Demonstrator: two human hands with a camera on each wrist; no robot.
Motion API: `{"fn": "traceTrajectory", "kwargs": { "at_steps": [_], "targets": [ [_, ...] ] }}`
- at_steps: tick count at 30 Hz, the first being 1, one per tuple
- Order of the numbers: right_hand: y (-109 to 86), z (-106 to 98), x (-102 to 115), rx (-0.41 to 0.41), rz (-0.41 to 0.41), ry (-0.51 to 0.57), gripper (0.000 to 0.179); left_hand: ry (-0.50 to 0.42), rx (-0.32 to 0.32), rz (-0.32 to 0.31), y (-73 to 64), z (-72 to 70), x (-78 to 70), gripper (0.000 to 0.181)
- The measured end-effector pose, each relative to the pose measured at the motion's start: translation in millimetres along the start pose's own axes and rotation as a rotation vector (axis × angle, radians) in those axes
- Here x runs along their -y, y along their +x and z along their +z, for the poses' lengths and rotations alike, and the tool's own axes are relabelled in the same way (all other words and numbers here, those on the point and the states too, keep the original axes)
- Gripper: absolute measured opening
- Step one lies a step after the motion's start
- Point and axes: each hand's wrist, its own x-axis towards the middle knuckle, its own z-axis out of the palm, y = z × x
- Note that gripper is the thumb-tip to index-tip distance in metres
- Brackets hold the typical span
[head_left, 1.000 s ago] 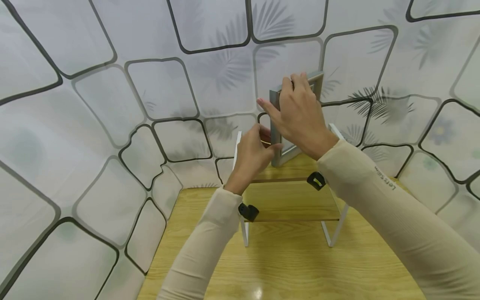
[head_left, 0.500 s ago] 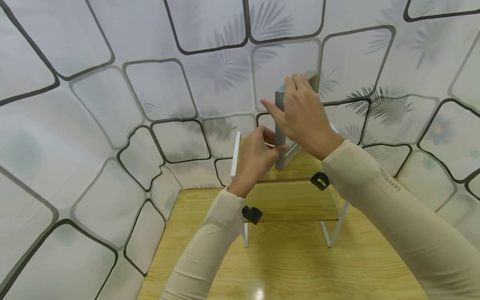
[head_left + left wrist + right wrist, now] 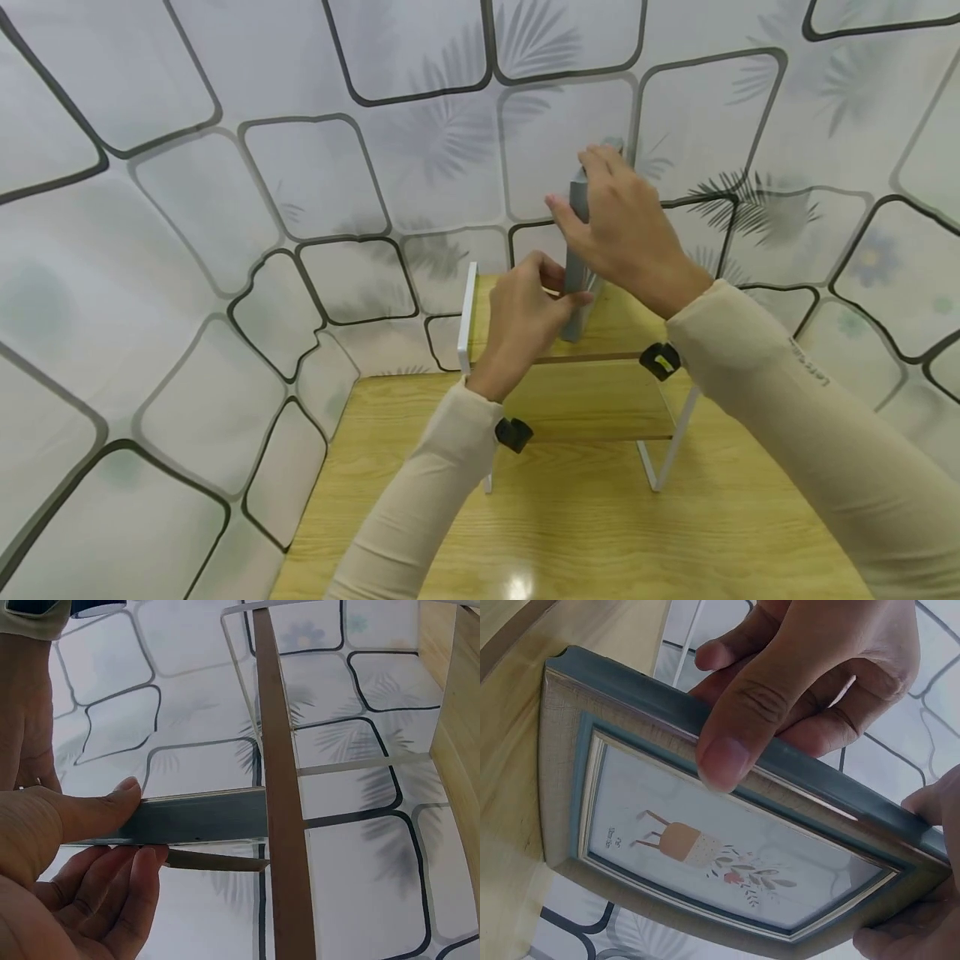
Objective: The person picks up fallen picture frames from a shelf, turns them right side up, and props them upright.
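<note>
A picture frame (image 3: 576,275) stands on edge on the upper board of a small wooden shelf (image 3: 637,325). Its bluish-grey side faces me in the head view; the right wrist view shows its front, a framed print (image 3: 694,840) of a potted plant on legs. My left hand (image 3: 528,317) pinches the near side edge low down, its thumb (image 3: 124,796) on one face and fingers on the other. A thin support strip (image 3: 217,861) sticks out behind the frame. My right hand (image 3: 626,217) grips the top, fingers curled over it. That hand covers much of the frame in the head view.
White metal side frames (image 3: 467,312) hold the shelf's two boards. It stands on a wood-grain surface (image 3: 570,533). Patterned cloth walls (image 3: 337,183) close in behind and at the sides.
The frame has turned so its front shows less and its side edge more in the head view. Both hands have shifted slightly right with it, still holding it.
</note>
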Motion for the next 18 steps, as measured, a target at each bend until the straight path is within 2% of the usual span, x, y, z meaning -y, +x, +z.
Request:
{"fn": "traceTrajectory", "kwargs": {
  "at_steps": [5,10,15,18],
  "targets": [
    [-1.4,-2,-4,0.015,-0.002,0.020,0.060,0.003,-0.004,0.049,-2.3,1.7,-0.1,0.030],
    [-2.7,-5,-8,0.031,-0.009,0.060,0.059,-0.003,0.006,0.098,-6.9,-3.8,3.5,0.025],
    [-2.0,-8,-10,0.065,-0.008,0.081,0.061,0.053,-0.009,0.107,-9.4,-12.8,7.9,0.022],
    [-1.3,-9,-13,0.077,-0.018,0.100,0.060,0.088,0.022,0.093,-9.1,-14.0,10.0,0.022]
  ]
}}
